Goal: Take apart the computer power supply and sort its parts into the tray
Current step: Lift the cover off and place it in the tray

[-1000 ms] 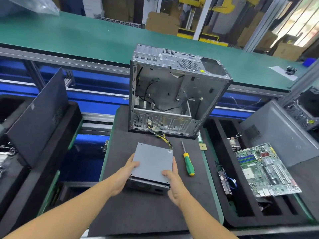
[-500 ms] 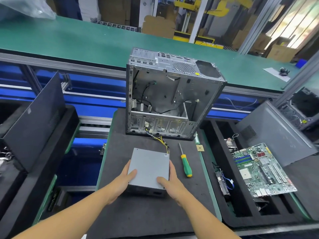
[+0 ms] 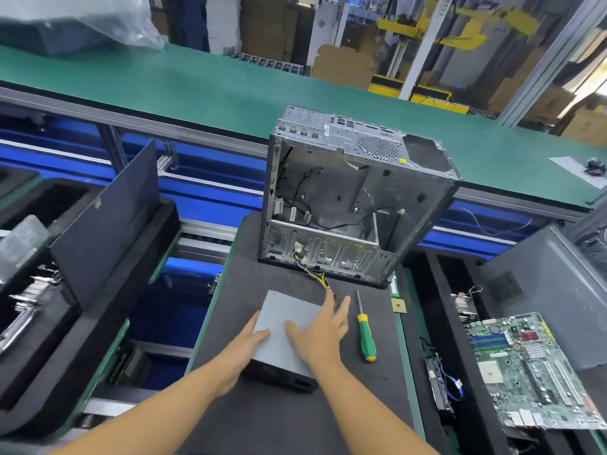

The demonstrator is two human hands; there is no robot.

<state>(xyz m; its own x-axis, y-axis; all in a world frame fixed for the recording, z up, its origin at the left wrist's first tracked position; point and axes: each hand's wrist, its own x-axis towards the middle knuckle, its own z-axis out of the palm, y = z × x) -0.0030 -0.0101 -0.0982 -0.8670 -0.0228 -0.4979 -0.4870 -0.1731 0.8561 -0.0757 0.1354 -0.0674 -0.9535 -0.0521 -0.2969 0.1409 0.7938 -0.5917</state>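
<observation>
A wide green conveyor belt crosses the upper part of the frame from left to right. Below it, in the centre, a black work mat carries an open, stripped metal computer case standing upright, its bare interior facing the viewer. At the left a dark side panel leans upright in black foam. At the right a black foam tray holds a green motherboard in the lower right of the frame. The grey power supply lies flat on the mat in the lower centre, just in front of the case, with a yellow and black cable bundle running from its far end into the case. The left hand holds its left edge, thumb laid on top, the other fingers hidden down the side. The right hand is over its top right, fingers straight and spread, blurred. A green-handled screwdriver lies just to the right, and a small square chip lies near the mat's right edge
</observation>
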